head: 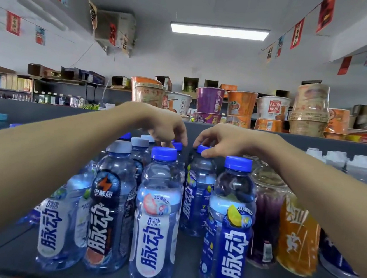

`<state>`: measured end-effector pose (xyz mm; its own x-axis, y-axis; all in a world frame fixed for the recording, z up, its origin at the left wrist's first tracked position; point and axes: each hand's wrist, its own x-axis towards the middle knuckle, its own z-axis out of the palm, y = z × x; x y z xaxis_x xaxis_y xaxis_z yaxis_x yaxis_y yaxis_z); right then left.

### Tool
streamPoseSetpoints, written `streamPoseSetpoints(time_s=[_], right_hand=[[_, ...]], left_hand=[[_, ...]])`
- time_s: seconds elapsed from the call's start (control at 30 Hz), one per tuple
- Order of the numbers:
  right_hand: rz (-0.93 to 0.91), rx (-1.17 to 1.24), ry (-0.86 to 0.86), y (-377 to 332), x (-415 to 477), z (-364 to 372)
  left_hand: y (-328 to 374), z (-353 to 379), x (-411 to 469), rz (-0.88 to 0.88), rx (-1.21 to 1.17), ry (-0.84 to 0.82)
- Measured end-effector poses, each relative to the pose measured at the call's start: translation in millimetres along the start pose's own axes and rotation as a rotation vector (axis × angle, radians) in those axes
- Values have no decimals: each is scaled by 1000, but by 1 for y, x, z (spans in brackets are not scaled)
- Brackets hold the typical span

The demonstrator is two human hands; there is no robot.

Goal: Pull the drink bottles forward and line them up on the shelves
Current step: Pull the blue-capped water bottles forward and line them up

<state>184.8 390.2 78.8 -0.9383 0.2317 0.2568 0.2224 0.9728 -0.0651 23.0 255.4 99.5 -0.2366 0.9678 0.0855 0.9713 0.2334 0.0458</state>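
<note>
Several clear drink bottles with blue caps and blue-white labels stand on the dark shelf (187, 260). At the front are a white-label bottle (157, 218), a blue-label bottle (228, 231) and a dark-label bottle (111, 203). My right hand (221, 141) reaches over them and pinches the blue cap of a bottle in the second row (198, 191). My left hand (165, 127) grips the cap of another bottle behind the white-label one (178, 146); most of that bottle is hidden.
A purple drink bottle (265, 216) and an orange-label bottle (297, 238) stand at the right. White-capped bottles (344, 164) line the far right. Instant-noodle cups (241, 108) sit on top of the shelf unit behind. Paper flags hang overhead.
</note>
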Motion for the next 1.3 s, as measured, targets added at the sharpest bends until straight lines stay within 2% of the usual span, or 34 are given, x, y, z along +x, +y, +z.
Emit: streamPoseSetpoints(time_s=[0.1,0.2,0.37,0.57,0.83,1.3], right_hand=[[14,48,-52,-2,-5,-5],[55,32,-28,-2,-8,-8],[51,-169,49,-4,-3,-3],[5,-96,19,-1,-7,-4],[42,-16,-57,-4,-11,-6],[29,61,-68,-10,-19,-11]], left_hand=[[3,0,-4,33,-49,-17],[5,-1,-4,31,-105,-29],[8,1,0,-36,71,57],[1,-4,-5,5,35,33],[1,-3,-3,18,52,-7],[-5,-4,-13,52,34,27]])
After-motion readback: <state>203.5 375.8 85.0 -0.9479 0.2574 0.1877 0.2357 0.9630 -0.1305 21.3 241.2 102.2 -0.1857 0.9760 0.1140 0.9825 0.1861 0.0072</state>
